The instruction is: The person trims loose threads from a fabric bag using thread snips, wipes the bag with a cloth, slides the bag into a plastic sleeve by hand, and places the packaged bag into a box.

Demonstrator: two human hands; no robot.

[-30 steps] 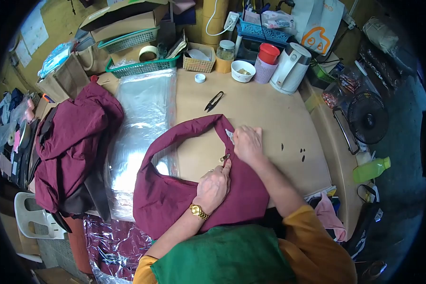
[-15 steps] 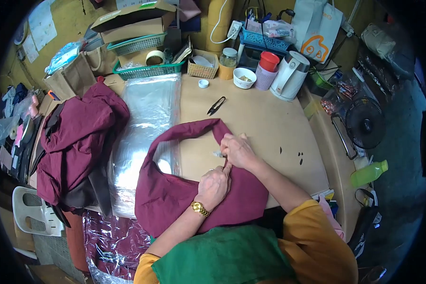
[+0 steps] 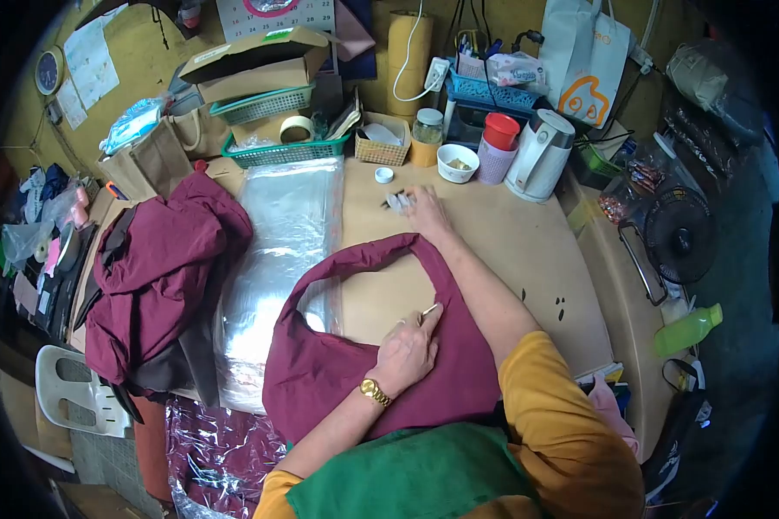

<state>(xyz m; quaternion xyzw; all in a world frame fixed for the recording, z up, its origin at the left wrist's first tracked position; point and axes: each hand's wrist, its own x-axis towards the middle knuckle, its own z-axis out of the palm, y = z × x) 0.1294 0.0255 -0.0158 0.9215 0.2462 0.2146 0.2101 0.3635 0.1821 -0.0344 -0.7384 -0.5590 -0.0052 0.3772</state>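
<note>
A maroon fabric bag [image 3: 467, 363] lies flat in front of me, its strap looping away from me. My left hand [image 3: 407, 353], with a gold watch at the wrist, pinches the small metal zipper pull [image 3: 430, 309] at the right end of the bag's opening. Beyond the strap, my right hand [image 3: 426, 210] is over the table at the spot of the small black snips [image 3: 386, 204], of which only a dark tip shows. A crumpled whitish scrap [image 3: 399, 202] is at its fingers.
Clear plastic sheets [image 3: 277, 233] lie left of the bag, beside a maroon fabric pile [image 3: 160, 277]. Along the back stand green baskets [image 3: 290, 154], a jar [image 3: 427, 138], a white bowl [image 3: 457, 163] and a kettle [image 3: 541, 156]. A green bottle [image 3: 688, 330] is at the right.
My right hand has left the bag's zipper end and moved away from me to the snips, carrying the whitish scrap. My left hand has stayed at the zipper. The view has shifted slightly.
</note>
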